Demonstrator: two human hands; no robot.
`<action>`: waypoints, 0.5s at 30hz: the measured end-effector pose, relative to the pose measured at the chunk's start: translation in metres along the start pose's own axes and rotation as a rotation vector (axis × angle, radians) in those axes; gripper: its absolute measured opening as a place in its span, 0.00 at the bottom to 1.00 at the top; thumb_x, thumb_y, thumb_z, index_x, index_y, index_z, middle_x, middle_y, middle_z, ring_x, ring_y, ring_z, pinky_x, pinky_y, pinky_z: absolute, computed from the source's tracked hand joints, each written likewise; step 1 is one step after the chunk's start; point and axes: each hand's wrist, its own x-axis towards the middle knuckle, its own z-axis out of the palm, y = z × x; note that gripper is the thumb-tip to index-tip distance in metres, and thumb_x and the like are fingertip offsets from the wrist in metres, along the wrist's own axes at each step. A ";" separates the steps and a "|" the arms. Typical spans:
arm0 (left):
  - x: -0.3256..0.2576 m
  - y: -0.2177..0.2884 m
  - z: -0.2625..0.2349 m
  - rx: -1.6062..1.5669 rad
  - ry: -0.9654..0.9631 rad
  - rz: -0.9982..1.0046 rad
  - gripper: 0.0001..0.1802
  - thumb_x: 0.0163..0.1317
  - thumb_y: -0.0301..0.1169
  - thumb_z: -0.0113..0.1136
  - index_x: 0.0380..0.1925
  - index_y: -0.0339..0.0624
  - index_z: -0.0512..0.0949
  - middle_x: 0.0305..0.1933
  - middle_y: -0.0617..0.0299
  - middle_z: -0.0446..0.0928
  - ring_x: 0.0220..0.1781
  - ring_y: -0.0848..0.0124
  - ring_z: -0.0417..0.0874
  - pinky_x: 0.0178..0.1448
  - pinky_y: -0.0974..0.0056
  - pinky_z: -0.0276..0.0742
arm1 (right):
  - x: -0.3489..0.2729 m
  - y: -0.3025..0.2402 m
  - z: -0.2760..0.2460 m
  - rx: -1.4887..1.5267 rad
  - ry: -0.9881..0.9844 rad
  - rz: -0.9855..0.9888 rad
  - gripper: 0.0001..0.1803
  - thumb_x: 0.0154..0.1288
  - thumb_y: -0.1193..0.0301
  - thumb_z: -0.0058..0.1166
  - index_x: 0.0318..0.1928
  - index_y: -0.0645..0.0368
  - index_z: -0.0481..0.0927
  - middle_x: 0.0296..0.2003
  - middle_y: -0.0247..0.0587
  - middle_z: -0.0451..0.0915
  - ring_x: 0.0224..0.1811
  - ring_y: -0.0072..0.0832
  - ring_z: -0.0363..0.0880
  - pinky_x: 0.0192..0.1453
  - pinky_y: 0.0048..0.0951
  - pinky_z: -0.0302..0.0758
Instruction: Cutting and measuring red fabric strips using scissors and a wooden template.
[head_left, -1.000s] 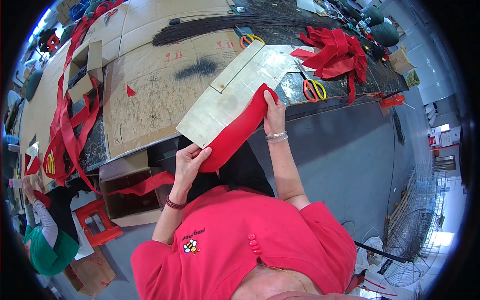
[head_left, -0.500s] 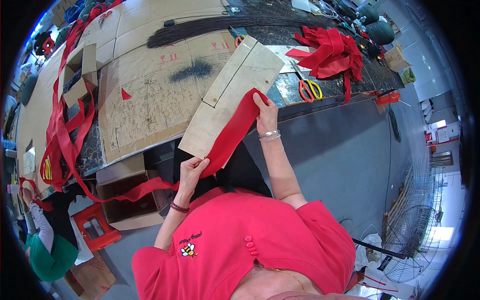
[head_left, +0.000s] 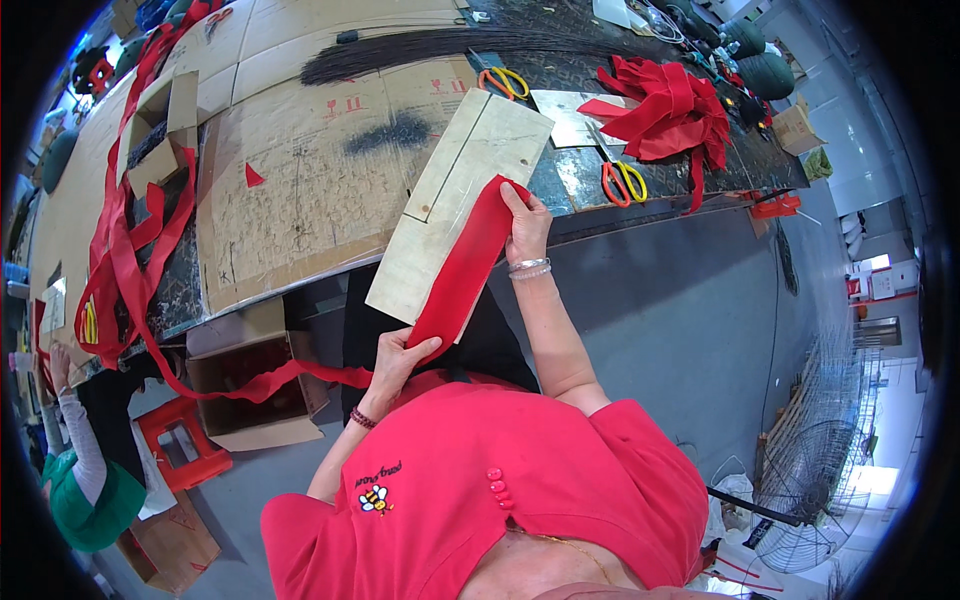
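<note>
In left hand (head_left: 395,360) and right hand (head_left: 527,230): wide red fabric ribbon (head_left: 463,265)

Pinched thumb-to-finger at upper end by right, lower down by left. Laid along right side of pale rectangular wooden board (head_left: 415,250), slanting across front edge of dark counter (head_left: 560,187).

Right hand (head_left: 528,226) beyond left hand (head_left: 398,358)

We're up at head height, peering down close over the red shirt (head_left: 430,450) towards the table (head_left: 572,182). Straight edges bow, fisheye-wide!
</note>
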 end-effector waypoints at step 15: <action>0.015 0.012 -0.002 0.083 0.011 0.025 0.12 0.57 0.31 0.66 0.36 0.34 0.83 0.30 0.64 0.82 0.29 0.81 0.79 0.35 0.74 0.74 | 0.012 0.017 -0.018 -0.069 0.161 -0.100 0.08 0.59 0.75 0.62 0.38 0.66 0.82 0.33 0.38 0.83 0.32 0.22 0.80 0.37 0.23 0.77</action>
